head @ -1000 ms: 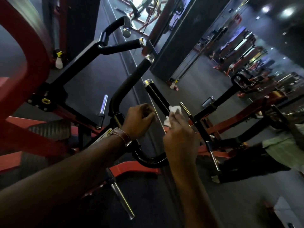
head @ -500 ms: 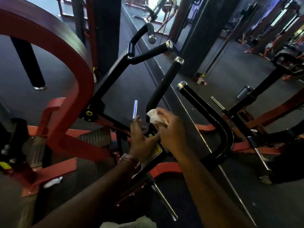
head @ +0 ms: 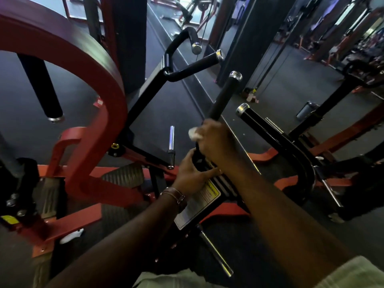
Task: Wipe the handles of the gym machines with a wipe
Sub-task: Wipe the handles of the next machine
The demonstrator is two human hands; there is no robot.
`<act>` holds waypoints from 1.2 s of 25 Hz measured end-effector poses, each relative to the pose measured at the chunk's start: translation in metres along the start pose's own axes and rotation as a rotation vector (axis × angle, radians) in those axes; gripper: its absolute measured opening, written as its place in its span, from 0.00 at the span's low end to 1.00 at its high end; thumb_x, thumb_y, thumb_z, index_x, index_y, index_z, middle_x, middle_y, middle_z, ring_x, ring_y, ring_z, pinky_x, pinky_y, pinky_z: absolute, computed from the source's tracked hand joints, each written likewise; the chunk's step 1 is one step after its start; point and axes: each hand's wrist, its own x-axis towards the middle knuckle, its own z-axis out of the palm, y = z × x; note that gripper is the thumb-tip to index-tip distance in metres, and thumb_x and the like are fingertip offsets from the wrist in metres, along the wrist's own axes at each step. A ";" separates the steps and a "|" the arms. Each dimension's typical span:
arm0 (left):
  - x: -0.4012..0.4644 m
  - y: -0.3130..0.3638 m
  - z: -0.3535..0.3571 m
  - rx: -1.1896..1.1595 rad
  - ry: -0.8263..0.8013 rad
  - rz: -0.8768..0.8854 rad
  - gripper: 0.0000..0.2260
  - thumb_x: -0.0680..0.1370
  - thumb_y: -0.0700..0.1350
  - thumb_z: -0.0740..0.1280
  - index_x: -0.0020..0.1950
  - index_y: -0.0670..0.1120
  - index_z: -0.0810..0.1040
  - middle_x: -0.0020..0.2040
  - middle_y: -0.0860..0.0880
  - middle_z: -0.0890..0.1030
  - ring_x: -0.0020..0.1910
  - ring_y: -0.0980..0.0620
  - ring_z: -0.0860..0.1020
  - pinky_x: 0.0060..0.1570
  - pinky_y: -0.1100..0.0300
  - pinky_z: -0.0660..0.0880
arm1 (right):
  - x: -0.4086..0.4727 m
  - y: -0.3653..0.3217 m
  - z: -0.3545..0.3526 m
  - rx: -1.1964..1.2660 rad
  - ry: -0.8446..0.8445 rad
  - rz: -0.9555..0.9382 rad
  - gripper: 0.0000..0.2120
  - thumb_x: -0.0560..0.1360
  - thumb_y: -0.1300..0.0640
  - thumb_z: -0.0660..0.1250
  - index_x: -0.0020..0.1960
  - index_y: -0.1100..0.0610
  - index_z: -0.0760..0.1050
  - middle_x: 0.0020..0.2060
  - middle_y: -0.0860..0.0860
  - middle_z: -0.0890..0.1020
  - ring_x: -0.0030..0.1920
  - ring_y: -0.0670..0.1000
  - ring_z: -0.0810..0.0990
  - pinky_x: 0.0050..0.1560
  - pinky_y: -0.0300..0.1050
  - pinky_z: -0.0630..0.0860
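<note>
White wipe (head: 194, 134), one, is clenched in the right hand (head: 216, 140) around one black handle (head: 223, 98); the left hand (head: 190, 173) grips the bar below.

The right hand (head: 214, 140) covers most of the wipe (head: 194, 134), so only a blurred white corner shows. The left hand (head: 191, 173) hides the base of the handle (head: 223, 98). Small print on the warning label (head: 199, 204) is unreadable, and the wrist covers its left part.
</note>
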 end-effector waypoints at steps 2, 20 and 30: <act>0.004 -0.002 -0.002 0.016 -0.033 -0.015 0.24 0.68 0.34 0.78 0.60 0.45 0.75 0.51 0.45 0.85 0.50 0.46 0.84 0.48 0.55 0.81 | -0.013 -0.007 0.000 0.029 -0.219 0.004 0.08 0.75 0.57 0.69 0.53 0.58 0.82 0.50 0.53 0.82 0.50 0.56 0.83 0.52 0.52 0.81; 0.013 0.008 -0.017 -0.058 -0.270 -0.177 0.22 0.71 0.39 0.78 0.62 0.35 0.76 0.58 0.34 0.82 0.59 0.32 0.80 0.61 0.39 0.76 | -0.010 0.028 0.020 0.852 -0.002 0.676 0.11 0.70 0.69 0.71 0.41 0.53 0.81 0.37 0.50 0.84 0.38 0.48 0.82 0.42 0.45 0.79; 0.046 0.023 -0.032 -0.282 -0.357 -0.346 0.15 0.64 0.45 0.77 0.49 0.45 0.84 0.44 0.45 0.84 0.47 0.46 0.82 0.51 0.52 0.76 | -0.014 -0.001 0.019 0.313 0.121 0.058 0.01 0.66 0.59 0.75 0.38 0.54 0.83 0.36 0.48 0.79 0.35 0.51 0.80 0.36 0.36 0.67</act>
